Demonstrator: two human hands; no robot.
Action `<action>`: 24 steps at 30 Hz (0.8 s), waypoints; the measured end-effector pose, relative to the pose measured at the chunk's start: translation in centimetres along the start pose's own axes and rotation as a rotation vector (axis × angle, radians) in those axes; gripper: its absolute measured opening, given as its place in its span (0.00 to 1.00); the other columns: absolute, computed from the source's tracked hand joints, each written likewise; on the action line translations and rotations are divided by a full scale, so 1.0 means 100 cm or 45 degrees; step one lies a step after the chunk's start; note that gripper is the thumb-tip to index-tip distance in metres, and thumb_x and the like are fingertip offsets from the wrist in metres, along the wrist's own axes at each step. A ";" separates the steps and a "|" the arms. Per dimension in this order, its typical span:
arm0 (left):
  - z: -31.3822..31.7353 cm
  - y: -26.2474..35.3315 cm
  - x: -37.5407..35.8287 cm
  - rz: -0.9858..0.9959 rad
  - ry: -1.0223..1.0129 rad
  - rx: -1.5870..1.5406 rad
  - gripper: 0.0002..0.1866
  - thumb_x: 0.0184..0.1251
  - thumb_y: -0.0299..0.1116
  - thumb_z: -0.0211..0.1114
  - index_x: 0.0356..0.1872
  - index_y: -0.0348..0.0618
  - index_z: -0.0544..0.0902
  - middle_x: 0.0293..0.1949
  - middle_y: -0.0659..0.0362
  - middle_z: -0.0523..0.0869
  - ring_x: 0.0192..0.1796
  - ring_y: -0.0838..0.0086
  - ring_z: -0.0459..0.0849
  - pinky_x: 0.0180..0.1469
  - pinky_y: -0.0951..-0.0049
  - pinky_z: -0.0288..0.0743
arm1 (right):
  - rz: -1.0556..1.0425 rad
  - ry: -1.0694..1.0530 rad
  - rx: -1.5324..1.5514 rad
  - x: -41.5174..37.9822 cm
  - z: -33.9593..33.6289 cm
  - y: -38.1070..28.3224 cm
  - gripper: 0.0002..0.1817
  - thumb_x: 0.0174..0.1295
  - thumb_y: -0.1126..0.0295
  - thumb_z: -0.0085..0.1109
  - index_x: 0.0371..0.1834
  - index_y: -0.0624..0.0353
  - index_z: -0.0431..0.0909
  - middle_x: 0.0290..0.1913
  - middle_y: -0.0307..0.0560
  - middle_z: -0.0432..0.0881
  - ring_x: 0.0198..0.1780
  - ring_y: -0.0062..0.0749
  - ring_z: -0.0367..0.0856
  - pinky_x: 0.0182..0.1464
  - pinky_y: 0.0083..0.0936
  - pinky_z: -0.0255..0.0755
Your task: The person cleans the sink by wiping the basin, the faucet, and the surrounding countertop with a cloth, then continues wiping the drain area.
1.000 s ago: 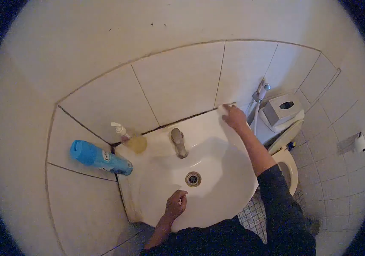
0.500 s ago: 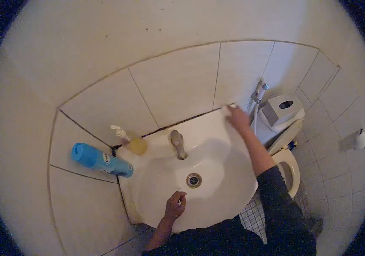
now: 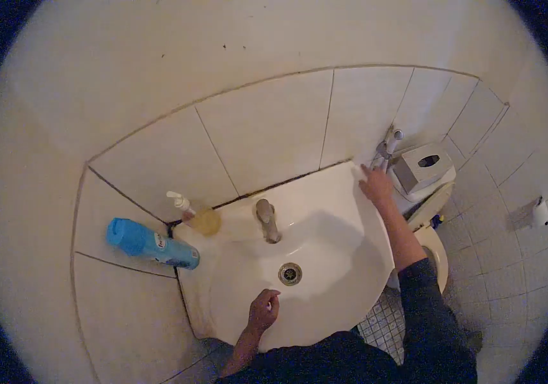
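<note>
My left hand (image 3: 264, 310) is closed above the front of the white washbasin (image 3: 344, 281), with a small white bit showing between the fingers. What it holds is too small to name. At the basin's back right corner is my right hand (image 3: 376, 184), its fingers stretched out and apart, with nothing visible in them. Just beyond those fingertips a hand-held bidet sprayer (image 3: 390, 139) hangs on the wall. A grey tap (image 3: 266, 221) stands at the back of the basin, and the metal drain (image 3: 290, 274) lies between it and my left hand.
On the basin's left side are a pump bottle of yellow liquid (image 3: 203, 221) and a blue bottle (image 3: 152, 244). To the right stands a toilet (image 3: 439, 256) with a tissue box (image 3: 424, 166) on its tank. A toilet roll (image 3: 541, 212) hangs on the right wall.
My right hand has moved right along the basin's back edge to the corner, and its fingers have spread. The white thing at its fingertips no longer shows. My left hand has stayed put.
</note>
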State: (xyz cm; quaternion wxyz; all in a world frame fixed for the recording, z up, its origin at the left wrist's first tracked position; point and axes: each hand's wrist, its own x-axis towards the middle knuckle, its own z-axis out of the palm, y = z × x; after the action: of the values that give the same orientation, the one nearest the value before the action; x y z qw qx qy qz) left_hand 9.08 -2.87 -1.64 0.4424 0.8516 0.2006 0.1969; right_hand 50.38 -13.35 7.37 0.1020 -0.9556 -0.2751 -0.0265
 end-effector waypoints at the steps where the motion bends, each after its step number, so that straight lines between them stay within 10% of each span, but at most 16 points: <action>1: 0.001 -0.001 0.000 -0.001 0.006 0.025 0.07 0.54 0.22 0.55 0.34 0.42 0.76 0.28 0.55 0.78 0.26 0.70 0.77 0.27 0.74 0.71 | 0.008 0.002 -0.008 -0.012 -0.004 -0.003 0.29 0.47 0.60 0.57 0.58 0.45 0.67 0.43 0.56 0.74 0.45 0.51 0.75 0.46 0.42 0.70; 24: 0.004 -0.007 -0.004 -0.009 -0.019 0.017 0.07 0.54 0.21 0.55 0.35 0.41 0.76 0.28 0.55 0.78 0.27 0.68 0.78 0.27 0.73 0.71 | -0.171 0.069 -0.126 0.016 0.001 -0.004 0.27 0.48 0.62 0.55 0.56 0.47 0.68 0.42 0.56 0.73 0.41 0.48 0.77 0.42 0.41 0.73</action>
State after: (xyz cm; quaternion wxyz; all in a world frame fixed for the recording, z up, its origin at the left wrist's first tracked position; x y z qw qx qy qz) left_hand 8.84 -2.95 -2.47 0.4390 0.8553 0.2015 0.1875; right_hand 51.52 -12.19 7.49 0.0601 -0.9378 -0.3340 -0.0728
